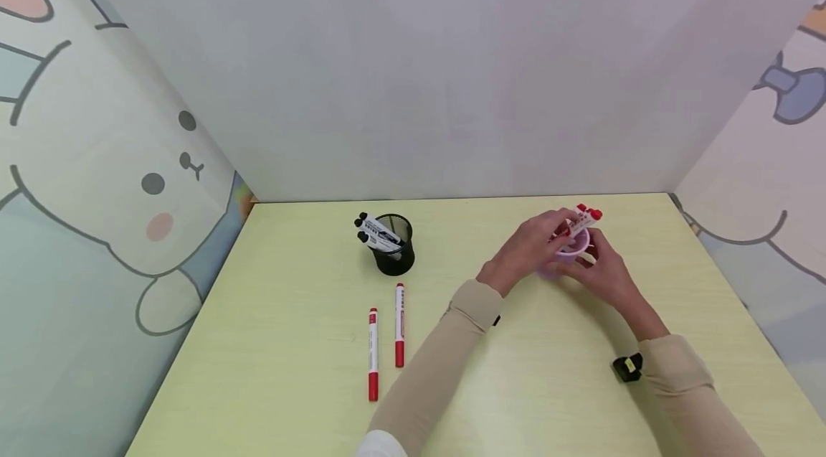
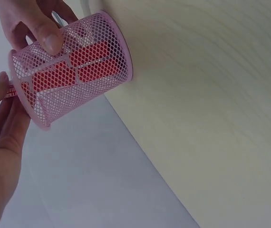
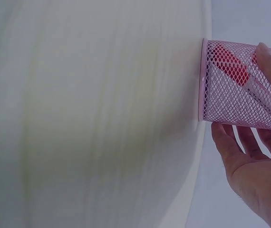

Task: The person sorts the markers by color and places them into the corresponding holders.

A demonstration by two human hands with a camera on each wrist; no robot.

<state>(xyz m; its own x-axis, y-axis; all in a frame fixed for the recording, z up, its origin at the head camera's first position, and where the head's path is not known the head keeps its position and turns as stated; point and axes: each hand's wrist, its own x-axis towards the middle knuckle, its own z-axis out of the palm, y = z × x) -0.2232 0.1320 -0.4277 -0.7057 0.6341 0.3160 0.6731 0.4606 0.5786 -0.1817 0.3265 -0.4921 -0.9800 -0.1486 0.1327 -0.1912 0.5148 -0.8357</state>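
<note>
A pink mesh pen holder (image 1: pixel 573 249) stands at the right of the table, with red-capped whiteboard markers (image 1: pixel 584 220) leaning out of its top. My right hand (image 1: pixel 605 272) grips the holder's side, thumb and fingers around the mesh in the right wrist view. At the rim, my left hand (image 1: pixel 530 247) pinches a red marker (image 2: pixel 11 90) whose lower part is inside the holder. Through the mesh, red marker ends (image 2: pixel 90 54) show in the left wrist view. How many markers are inside is hard to tell.
A black mesh pen holder (image 1: pixel 395 265) with several black-capped markers (image 1: pixel 379 234) stands left of centre. Two red markers, one nearer (image 1: pixel 373 355) and one farther (image 1: pixel 400 326), lie on the pale yellow table (image 1: pixel 271 342). A wall (image 1: pixel 452 84) rises behind the table.
</note>
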